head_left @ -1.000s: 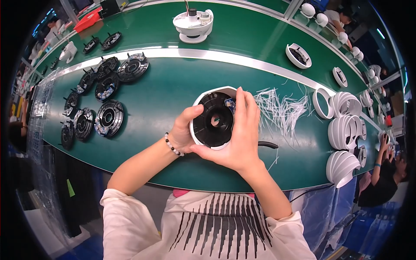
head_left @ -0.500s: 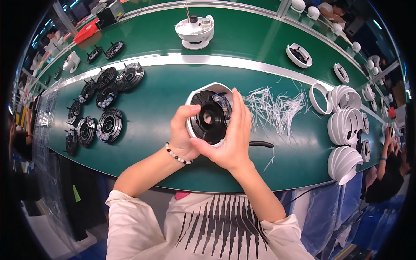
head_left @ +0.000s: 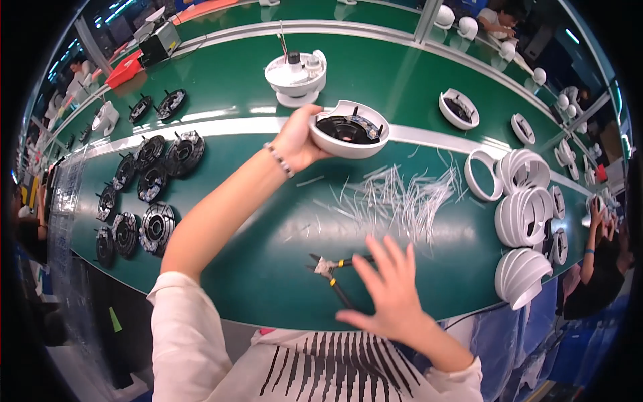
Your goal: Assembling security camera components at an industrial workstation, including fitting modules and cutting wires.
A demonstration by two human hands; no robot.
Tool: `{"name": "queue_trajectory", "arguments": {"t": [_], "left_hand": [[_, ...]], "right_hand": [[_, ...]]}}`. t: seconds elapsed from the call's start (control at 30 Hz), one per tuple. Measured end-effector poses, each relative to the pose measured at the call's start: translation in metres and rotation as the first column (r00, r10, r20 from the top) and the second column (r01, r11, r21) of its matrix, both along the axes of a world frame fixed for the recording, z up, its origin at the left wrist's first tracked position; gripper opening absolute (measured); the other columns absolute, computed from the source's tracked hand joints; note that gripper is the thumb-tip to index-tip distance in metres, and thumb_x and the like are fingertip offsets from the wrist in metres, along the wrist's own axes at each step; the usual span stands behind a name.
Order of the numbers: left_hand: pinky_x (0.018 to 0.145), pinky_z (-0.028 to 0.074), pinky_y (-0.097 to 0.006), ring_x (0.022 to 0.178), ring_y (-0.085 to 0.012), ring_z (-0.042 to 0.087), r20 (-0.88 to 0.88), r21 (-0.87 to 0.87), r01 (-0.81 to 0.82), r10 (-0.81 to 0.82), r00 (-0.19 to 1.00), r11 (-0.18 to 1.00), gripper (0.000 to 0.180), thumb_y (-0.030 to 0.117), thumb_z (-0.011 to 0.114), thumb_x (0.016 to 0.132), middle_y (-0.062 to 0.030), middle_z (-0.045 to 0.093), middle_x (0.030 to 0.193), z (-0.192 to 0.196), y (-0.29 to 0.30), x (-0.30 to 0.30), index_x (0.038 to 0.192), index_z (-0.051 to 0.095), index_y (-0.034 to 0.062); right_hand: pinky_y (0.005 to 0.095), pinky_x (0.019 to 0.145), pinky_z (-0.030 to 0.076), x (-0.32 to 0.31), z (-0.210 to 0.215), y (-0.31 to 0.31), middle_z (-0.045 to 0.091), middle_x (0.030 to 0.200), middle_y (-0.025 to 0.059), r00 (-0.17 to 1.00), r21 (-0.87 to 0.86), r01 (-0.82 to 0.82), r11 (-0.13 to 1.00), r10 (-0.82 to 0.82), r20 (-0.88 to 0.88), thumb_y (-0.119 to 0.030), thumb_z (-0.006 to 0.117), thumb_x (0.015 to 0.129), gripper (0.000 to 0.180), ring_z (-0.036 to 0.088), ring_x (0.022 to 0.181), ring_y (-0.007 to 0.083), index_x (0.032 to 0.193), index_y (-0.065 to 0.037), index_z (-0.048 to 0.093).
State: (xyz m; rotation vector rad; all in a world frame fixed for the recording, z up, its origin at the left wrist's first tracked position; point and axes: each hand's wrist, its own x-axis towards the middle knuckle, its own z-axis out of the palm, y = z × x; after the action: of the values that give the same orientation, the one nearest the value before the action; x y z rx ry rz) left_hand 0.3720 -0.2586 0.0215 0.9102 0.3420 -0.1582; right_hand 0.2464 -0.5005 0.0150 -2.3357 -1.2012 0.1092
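Observation:
My left hand (head_left: 299, 139) reaches far forward, its fingers closed on the near-left wall of a round white plastic housing (head_left: 351, 149). Inside that housing sits a black ribbed disc (head_left: 340, 127) with a small circuit board along its edge. The housing is held over the pale strip between the table and the green surface beyond. Nearer my body, my right hand (head_left: 390, 291) is open with spread fingers, holding nothing. Just left of it lies a pair of cutting pliers (head_left: 324, 266), jaws pointing left and handles partly hidden by my fingers.
Loose thin white strips (head_left: 402, 201) are heaped mid-table. Several black discs (head_left: 158, 224) with circuit boards lie at left; white ring-shaped shells (head_left: 521, 218) stack at right. Beyond the strip stand a white round assembly (head_left: 296, 77) with wires and another white housing (head_left: 459, 119). Other people work behind.
My left hand has carried the housing forward, away from my body. My right hand has let go of it and drawn back toward the near edge, and the pliers have come into view.

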Motion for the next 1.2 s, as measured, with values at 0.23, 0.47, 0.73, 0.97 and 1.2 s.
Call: {"name": "queue_trajectory", "arguments": {"t": [0.23,0.47,0.73,0.97,1.2], "left_hand": [[0.073,0.044,-0.056,0.093,-0.0356,0.054,0.027,-0.096,-0.093,0.096,0.995,0.991,0.036,0.029,0.034,0.081,-0.0186,0.054,0.100,-0.066,0.012,0.145,0.104,0.044,0.0027],[0.073,0.047,-0.040,0.081,-0.0261,0.058,0.240,-0.281,-0.104,0.175,0.955,0.954,0.041,0.034,0.064,0.073,-0.0127,0.058,0.092,-0.107,-0.021,0.207,0.094,0.052,0.0006],[0.078,0.045,-0.034,0.094,-0.0255,0.051,-0.066,-0.273,-0.530,0.534,0.843,0.803,0.061,0.038,0.051,0.071,-0.0171,0.047,0.110,-0.098,0.013,0.167,0.119,0.037,0.0031],[0.077,0.045,-0.053,0.100,-0.0290,0.052,0.060,-0.477,-0.476,0.568,0.821,0.739,0.058,-0.011,0.050,0.071,-0.0056,0.051,0.109,-0.029,-0.011,0.095,0.118,0.041,0.0206],[0.082,0.048,-0.040,0.098,-0.0257,0.053,0.224,0.210,-0.066,0.018,0.975,0.975,0.046,-0.002,0.041,0.075,-0.0149,0.046,0.113,0.009,0.018,-0.060,0.120,0.031,0.0011]], "right_hand": [[0.0627,0.090,0.015,-0.004,0.003,0.006,0.030,0.125,0.0217,0.990,-0.329,-0.140,0.934,0.132,-0.046,-0.043,0.072,0.052,0.087,0.025,0.118,0.0396,0.119,0.000,0.038],[0.0519,0.096,0.018,0.002,0.007,-0.002,0.039,0.121,0.0172,0.986,-0.284,-0.156,0.946,0.134,-0.096,-0.025,0.073,0.053,0.083,0.034,0.111,0.0348,0.123,-0.003,0.034],[0.0453,0.082,0.037,0.007,0.009,-0.013,0.050,0.099,0.0217,0.991,-0.012,-0.075,0.997,0.076,0.108,-0.017,0.066,0.052,0.063,0.047,0.091,0.0390,0.108,0.002,0.046],[0.0432,0.093,0.034,0.010,0.011,-0.046,0.038,0.124,0.0219,0.337,0.574,0.630,0.523,0.482,-0.809,-0.006,0.055,0.069,0.064,0.043,0.110,0.0327,0.125,0.007,0.027],[0.0550,0.088,0.033,0.009,0.032,-0.025,0.032,0.124,0.0306,-0.094,0.457,0.630,0.628,0.646,-0.758,-0.027,0.047,0.061,0.076,0.038,0.110,0.0420,0.125,0.010,0.026]]}}
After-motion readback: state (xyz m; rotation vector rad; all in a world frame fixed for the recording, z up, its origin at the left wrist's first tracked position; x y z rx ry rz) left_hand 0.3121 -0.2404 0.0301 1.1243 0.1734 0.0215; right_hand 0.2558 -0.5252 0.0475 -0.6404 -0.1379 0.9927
